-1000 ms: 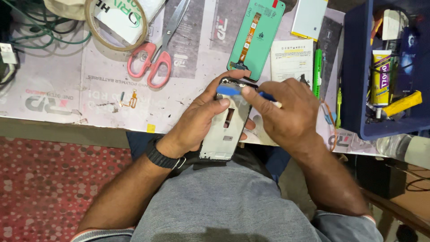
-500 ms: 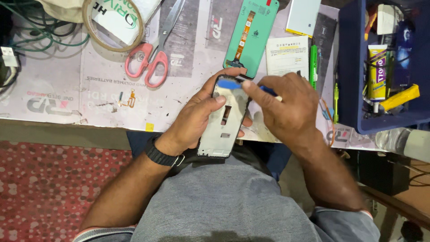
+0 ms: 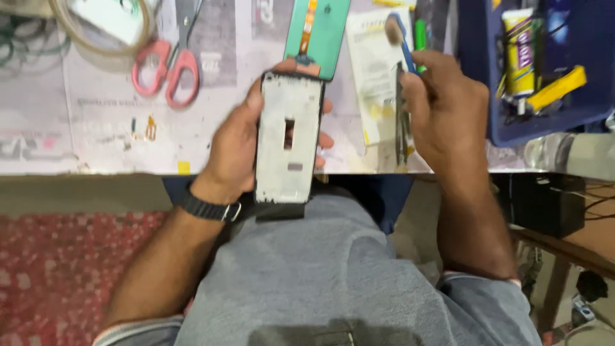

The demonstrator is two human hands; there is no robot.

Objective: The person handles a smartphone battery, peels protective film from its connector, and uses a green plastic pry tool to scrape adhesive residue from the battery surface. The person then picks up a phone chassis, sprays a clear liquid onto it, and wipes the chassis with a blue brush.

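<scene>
my left hand (image 3: pixel 240 150) wraps round the grey phone frame (image 3: pixel 288 138), held flat above the table edge (image 3: pixel 96 168); my right hand (image 3: pixel 442 106) pinches a blue-handled brush (image 3: pixel 400 38) off to the side. i'd judge short, light strokes along the frame's slot work best.

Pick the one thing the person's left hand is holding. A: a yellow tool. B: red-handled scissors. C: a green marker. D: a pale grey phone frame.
D: the left hand wraps round the pale grey phone frame, holding it upright at the table edge, while the scissors lie untouched on the table.
</scene>
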